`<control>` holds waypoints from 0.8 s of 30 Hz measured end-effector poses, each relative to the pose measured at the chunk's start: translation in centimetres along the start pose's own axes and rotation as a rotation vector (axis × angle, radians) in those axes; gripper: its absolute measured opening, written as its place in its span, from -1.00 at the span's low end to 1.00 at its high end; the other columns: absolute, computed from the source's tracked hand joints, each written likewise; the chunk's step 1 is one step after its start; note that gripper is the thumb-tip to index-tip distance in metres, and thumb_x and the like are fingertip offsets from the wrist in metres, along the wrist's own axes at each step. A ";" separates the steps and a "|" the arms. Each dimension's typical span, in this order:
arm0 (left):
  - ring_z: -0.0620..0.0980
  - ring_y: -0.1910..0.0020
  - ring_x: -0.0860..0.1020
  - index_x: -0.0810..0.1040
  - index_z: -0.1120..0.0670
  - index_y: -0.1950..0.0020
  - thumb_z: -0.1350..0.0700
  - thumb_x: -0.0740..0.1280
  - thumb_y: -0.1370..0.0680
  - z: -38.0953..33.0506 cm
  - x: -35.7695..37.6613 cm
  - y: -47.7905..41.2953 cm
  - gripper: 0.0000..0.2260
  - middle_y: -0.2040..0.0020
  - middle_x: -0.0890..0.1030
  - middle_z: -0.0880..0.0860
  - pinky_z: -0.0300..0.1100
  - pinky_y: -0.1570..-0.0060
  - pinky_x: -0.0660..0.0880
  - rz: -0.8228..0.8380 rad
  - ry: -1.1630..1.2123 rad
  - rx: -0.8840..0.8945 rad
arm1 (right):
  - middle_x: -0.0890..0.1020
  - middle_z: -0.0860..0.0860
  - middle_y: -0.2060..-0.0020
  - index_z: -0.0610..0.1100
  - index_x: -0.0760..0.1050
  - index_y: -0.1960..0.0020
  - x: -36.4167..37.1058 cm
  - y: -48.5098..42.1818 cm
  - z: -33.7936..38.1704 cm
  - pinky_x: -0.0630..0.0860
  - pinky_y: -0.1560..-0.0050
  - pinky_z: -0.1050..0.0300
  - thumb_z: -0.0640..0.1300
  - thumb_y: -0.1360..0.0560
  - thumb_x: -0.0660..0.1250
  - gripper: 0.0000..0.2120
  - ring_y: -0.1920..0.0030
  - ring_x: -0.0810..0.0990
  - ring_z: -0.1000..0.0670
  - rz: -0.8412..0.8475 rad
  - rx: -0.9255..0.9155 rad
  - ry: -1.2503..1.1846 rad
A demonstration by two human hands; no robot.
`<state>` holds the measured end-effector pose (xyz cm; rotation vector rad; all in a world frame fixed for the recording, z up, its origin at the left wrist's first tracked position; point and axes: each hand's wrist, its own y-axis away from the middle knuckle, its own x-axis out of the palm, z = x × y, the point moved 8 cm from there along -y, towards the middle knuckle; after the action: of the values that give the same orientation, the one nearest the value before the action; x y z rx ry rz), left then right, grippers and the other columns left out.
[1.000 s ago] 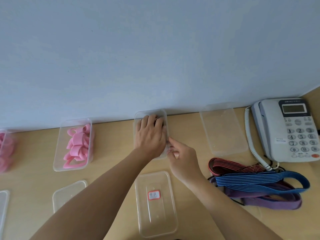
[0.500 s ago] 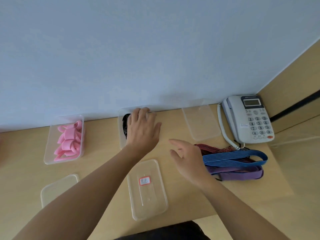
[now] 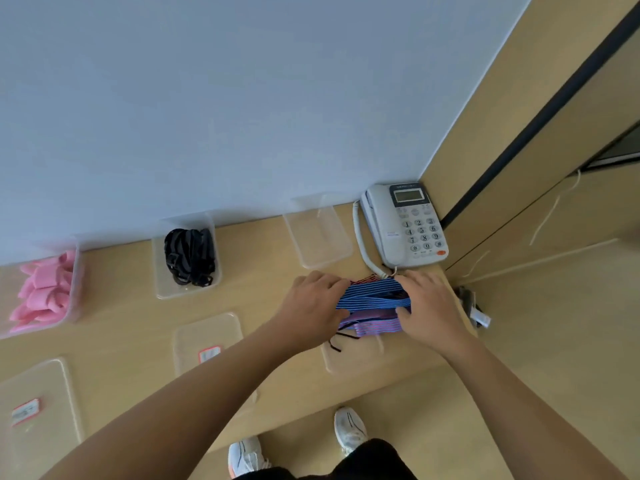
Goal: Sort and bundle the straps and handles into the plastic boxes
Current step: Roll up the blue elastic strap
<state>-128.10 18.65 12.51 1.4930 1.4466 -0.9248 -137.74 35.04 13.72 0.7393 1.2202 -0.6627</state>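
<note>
From the head camera, both hands are on a bunch of striped straps (image 3: 372, 297); the straps are blue, purple and red, and they lie on the desk (image 3: 114, 327) just in front of the phone (image 3: 407, 225); the left hand (image 3: 313, 303) grips the left end of the bunch with its fingers curled over it; the right hand (image 3: 427, 306) grips the right end, with the thumb tucked under the blue strap; a thin black cord hangs out below the bunch, over a clear lid (image 3: 353, 360).

At the back of the desk, by the wall, a clear box (image 3: 157, 271) holds black straps (image 3: 189, 256); far to the left, another clear box (image 3: 77, 282) holds pink handles (image 3: 41, 296); a third clear box (image 3: 322, 237) stands just beside the phone, with nothing in it.

Two more lids (image 3: 207, 334) with red and white stickers lie flat near the front edge; white shoes (image 3: 349, 429) show on the floor below.
</note>
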 end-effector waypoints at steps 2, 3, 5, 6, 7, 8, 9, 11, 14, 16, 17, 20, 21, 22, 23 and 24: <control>0.08 -0.39 0.43 0.35 -0.05 -0.56 -0.11 0.32 -0.60 -0.3 1.4 -1.0 -0.47 -0.42 0.53 -0.05 0.02 -0.32 0.36 0.052 -0.093 -0.059 | 0.55 0.00 -0.33 -0.10 0.48 -0.41 0.0 -0.4 -2.0 0.37 -0.39 -0.09 -0.13 -0.48 0.39 -0.50 -0.35 0.42 -0.14 -0.013 0.009 -0.078; 0.08 -0.39 0.42 0.35 -0.05 -0.55 -0.12 0.33 -0.60 -0.4 2.2 -1.5 -0.47 -0.42 0.54 -0.05 0.03 -0.30 0.35 0.084 -0.124 -0.105 | 0.55 -0.02 -0.33 -0.12 0.49 -0.41 0.0 -0.5 -3.0 0.35 -0.41 -0.10 -0.14 -0.49 0.40 -0.51 -0.36 0.43 -0.14 -0.031 0.012 -0.143; 0.10 -0.35 0.44 0.38 -0.05 -0.52 -0.10 0.35 -0.58 -0.5 3.2 -2.1 -0.49 -0.37 0.56 -0.05 0.01 -0.27 0.34 0.132 -0.160 -0.224 | 0.59 -0.07 -0.29 -0.18 0.54 -0.36 0.1 -0.6 -4.7 0.34 -0.43 -0.08 -0.17 -0.49 0.44 -0.55 -0.33 0.47 -0.15 -0.086 0.000 -0.253; 0.10 -0.31 0.45 0.41 -0.05 -0.49 -0.06 0.35 -0.58 -0.5 3.4 -2.4 -0.53 -0.33 0.58 -0.04 -0.01 -0.24 0.34 0.142 -0.180 -0.286 | 0.61 -0.08 -0.26 -0.20 0.55 -0.33 0.2 -0.6 -5.4 0.35 -0.41 -0.08 -0.19 -0.48 0.45 -0.57 -0.31 0.49 -0.17 -0.109 -0.018 -0.287; 0.11 -0.28 0.46 0.45 -0.03 -0.45 -0.01 0.34 -0.57 -0.6 3.4 -2.7 -0.57 -0.29 0.59 -0.02 -0.02 -0.21 0.34 0.151 -0.200 -0.345 | 0.62 -0.10 -0.24 -0.20 0.57 -0.32 0.3 -0.6 -6.0 0.35 -0.40 -0.08 -0.21 -0.47 0.46 -0.58 -0.29 0.51 -0.17 -0.125 -0.042 -0.317; 0.12 -0.25 0.47 0.47 -0.01 -0.40 0.04 0.33 -0.56 -0.8 3.4 -2.9 -0.61 -0.25 0.59 0.01 -0.02 -0.18 0.34 0.160 -0.216 -0.392 | 0.62 -0.10 -0.23 -0.21 0.57 -0.31 0.4 -0.7 -6.5 0.35 -0.39 -0.08 -0.22 -0.47 0.46 -0.59 -0.28 0.51 -0.17 -0.133 -0.065 -0.349; 0.13 -0.23 0.47 0.49 0.02 -0.36 0.08 0.33 -0.55 -1.0 3.4 -3.1 -0.64 -0.22 0.58 0.03 -0.02 -0.17 0.34 0.167 -0.228 -0.424 | 0.62 -0.10 -0.22 -0.21 0.57 -0.30 0.4 -0.8 -6.9 0.36 -0.38 -0.08 -0.22 -0.46 0.47 -0.59 -0.27 0.51 -0.17 -0.134 -0.087 -0.377; 0.13 -0.23 0.45 0.52 0.05 -0.30 0.12 0.33 -0.54 -1.5 3.2 -3.2 -0.67 -0.19 0.55 0.05 0.00 -0.19 0.33 0.158 -0.245 -0.448 | 0.63 -0.12 -0.21 -0.23 0.57 -0.29 0.6 -0.8 -7.3 0.37 -0.36 -0.10 -0.24 -0.45 0.48 -0.59 -0.26 0.51 -0.18 -0.135 -0.132 -0.424; 0.12 -0.26 0.44 0.56 0.03 -0.30 0.10 0.33 -0.54 -2.7 2.1 -3.0 -0.67 -0.22 0.55 0.04 -0.01 -0.29 0.30 0.060 -0.274 -0.460 | 0.62 -0.14 -0.22 -0.25 0.58 -0.31 0.3 -1.0 -7.9 0.35 -0.37 -0.07 -0.24 -0.45 0.49 -0.57 -0.28 0.50 -0.20 -0.134 -0.168 -0.492; 0.14 -0.27 0.46 0.58 0.03 -0.31 0.13 0.33 -0.52 -3.6 1.2 -2.6 -0.65 -0.25 0.57 0.04 -0.01 -0.33 0.27 -0.008 -0.283 -0.465 | 0.62 -0.13 -0.21 -0.24 0.58 -0.31 -0.3 -1.0 -8.0 0.34 -0.37 -0.04 -0.23 -0.44 0.50 -0.56 -0.26 0.50 -0.21 -0.148 -0.210 -0.516; 0.15 -0.26 0.49 0.58 0.04 -0.31 0.16 0.33 -0.52 -4.1 0.7 -2.4 -0.64 -0.24 0.59 0.04 -0.01 -0.34 0.27 -0.037 -0.274 -0.466 | 0.63 -0.12 -0.20 -0.23 0.58 -0.30 -0.6 -1.0 -7.9 0.35 -0.37 -0.04 -0.22 -0.44 0.51 -0.56 -0.24 0.51 -0.21 -0.161 -0.235 -0.523; 0.17 -0.16 0.53 0.56 0.06 -0.31 0.24 0.34 -0.51 -5.5 -1.3 -2.0 -0.64 -0.16 0.63 0.06 0.03 -0.22 0.38 -0.119 -0.217 -0.459 | 0.63 -0.10 -0.19 -0.19 0.58 -0.30 -1.7 -0.9 -7.8 0.36 -0.37 -0.06 -0.19 -0.44 0.51 -0.57 -0.24 0.51 -0.20 -0.193 -0.288 -0.535; 0.19 -0.13 0.53 0.54 0.07 -0.31 0.26 0.35 -0.51 -6.2 -2.1 -2.0 -0.63 -0.15 0.62 0.07 0.06 -0.15 0.43 -0.141 -0.187 -0.445 | 0.62 -0.08 -0.20 -0.18 0.57 -0.31 -2.0 -0.9 -7.7 0.36 -0.38 -0.06 -0.15 -0.45 0.50 -0.56 -0.25 0.50 -0.20 -0.191 -0.303 -0.538; 0.21 -0.11 0.52 0.54 0.11 -0.32 0.30 0.36 -0.51 -6.9 -2.9 -2.1 -0.62 -0.13 0.61 0.11 0.09 -0.08 0.49 -0.163 -0.144 -0.422 | 0.61 -0.06 -0.20 -0.16 0.56 -0.32 -2.3 -0.9 -7.4 0.34 -0.39 -0.05 -0.09 -0.45 0.49 -0.54 -0.27 0.50 -0.19 -0.182 -0.327 -0.541; 0.23 -0.09 0.51 0.54 0.15 -0.32 0.35 0.34 -0.49 -7.7 -3.8 -2.3 -0.60 -0.12 0.60 0.14 0.13 -0.03 0.51 -0.183 -0.103 -0.387 | 0.60 -0.04 -0.21 -0.15 0.54 -0.33 -2.7 -0.7 -7.0 0.32 -0.39 -0.01 -0.01 -0.43 0.48 -0.49 -0.28 0.49 -0.17 -0.167 -0.358 -0.542; 0.24 -0.08 0.50 0.54 0.17 -0.32 0.40 0.32 -0.48 -8.5 -4.6 -2.4 -0.58 -0.12 0.58 0.17 0.16 -0.02 0.51 -0.198 -0.077 -0.353 | 0.58 -0.03 -0.22 -0.14 0.51 -0.35 -3.2 -0.5 -6.3 0.28 -0.38 0.08 0.08 -0.40 0.48 -0.41 -0.29 0.46 -0.14 -0.155 -0.388 -0.545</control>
<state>-131.20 24.78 19.76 1.0606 1.6249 -0.7832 -142.49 39.95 15.63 0.1212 0.8634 -0.6717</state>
